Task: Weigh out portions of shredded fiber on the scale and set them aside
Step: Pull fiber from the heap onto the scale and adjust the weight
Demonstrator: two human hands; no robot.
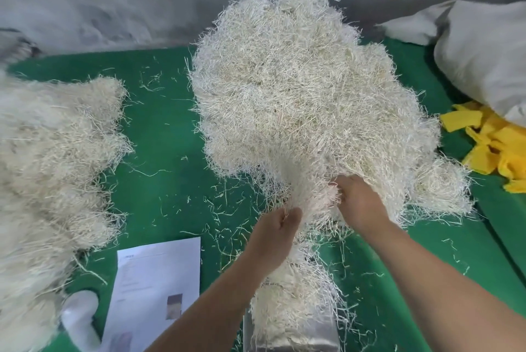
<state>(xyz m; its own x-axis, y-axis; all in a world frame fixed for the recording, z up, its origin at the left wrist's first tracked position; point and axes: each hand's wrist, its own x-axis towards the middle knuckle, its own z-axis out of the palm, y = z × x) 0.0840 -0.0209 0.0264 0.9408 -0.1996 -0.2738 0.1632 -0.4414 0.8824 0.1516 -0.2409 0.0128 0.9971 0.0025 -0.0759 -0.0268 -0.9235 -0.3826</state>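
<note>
A big heap of pale shredded fiber (301,89) lies on the green table (159,135). At the heap's near edge my left hand (273,240) and my right hand (361,203) each grip into a tuft of fiber (310,198) that stretches between them. Below the hands a smaller clump of fiber (296,303) sits on the metal scale (296,337) at the bottom edge; the scale's display is hidden. A row of set-aside fiber portions (57,163) lies along the left side.
A printed white sheet (153,289) lies near the front, with a white object (79,317) beside it. Yellow cloth pieces (492,149) and a grey sack (484,50) lie at the right. Loose strands litter the table. A grey wall stands behind.
</note>
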